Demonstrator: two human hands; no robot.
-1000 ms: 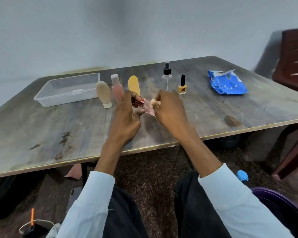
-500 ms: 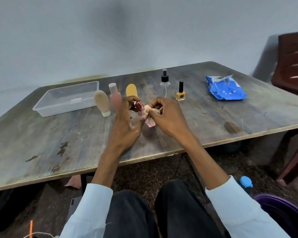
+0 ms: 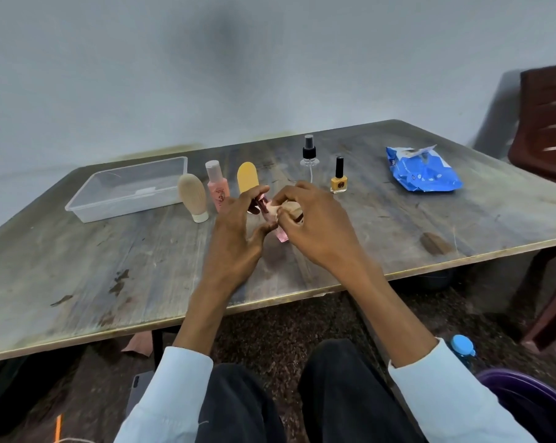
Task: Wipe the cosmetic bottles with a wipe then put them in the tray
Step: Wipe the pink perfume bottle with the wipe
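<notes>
My left hand [image 3: 235, 241] pinches a small pink bottle [image 3: 282, 234] by its dark cap end, above the middle of the table. My right hand [image 3: 315, 228] grips a crumpled wipe [image 3: 273, 214] against that bottle. Most of the bottle is hidden by my fingers. Behind my hands stand a beige tube [image 3: 193, 197], a pink bottle [image 3: 217, 186], a yellow tube [image 3: 247, 176], a clear spray bottle [image 3: 309, 156] and a yellow nail polish [image 3: 338, 178]. The clear plastic tray [image 3: 94, 203] sits at the left, with nothing visible inside.
A blue wipe pack [image 3: 422, 170] lies at the right on the worn wooden table [image 3: 110, 276]. A dark red chair [image 3: 547, 123] stands at the far right. A blue-capped bottle [image 3: 462, 346] and a purple tub [image 3: 526, 394] sit on the floor by my right leg.
My hands have shifted the small pink bottle and wipe slightly; the right hand now covers more of the bottle. The view has tilted down a little.
</notes>
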